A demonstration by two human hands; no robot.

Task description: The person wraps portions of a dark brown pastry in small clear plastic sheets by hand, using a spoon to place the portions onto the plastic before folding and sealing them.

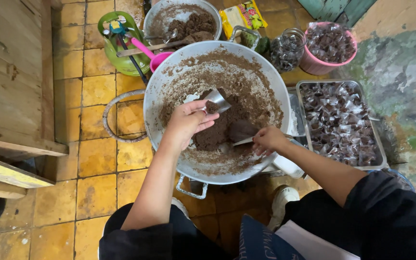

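Tiles of worn yellow-ochre cover the floor point(97, 192), stained and uneven, with a wooden plank structure point(10, 72) along one side and a patchy, peeling green-grey wall surface point(400, 82) on the other; the person sits low with dark-clothed knees framing the work. Centre stage is a big metal wok-like pan point(169, 82), its handle point(191, 188) pointing toward the person, smeared all round with a brown, crumbly-sticky paste point(217, 132) that is heaped near the middle. That paste looks dense, soft and tacky (it clings to the pan wall rather than sliding), so it would likely shape under light pressure and stick to fingers; small pinches probably handle better than big lumps. Beside the pan sits a metal tray point(304, 86) packed with small clear-wrapped pieces point(338, 125), and farther off a pink tub point(314, 65) of the same, a glass jar point(287, 48), a second pan point(157, 14) with brown paste, and a green bucket point(116, 53) holding utensils. The left hand point(188, 120) is curled, fingers pinched round a small clear wrapper point(216, 99) that stands open above the pan with a dab of paste in it; light and flimsy, it is best held by its edges. The right hand point(268, 139) is closed in a loose grip on the handle of a spoon point(234, 139) whose bowl is dug into the paste.
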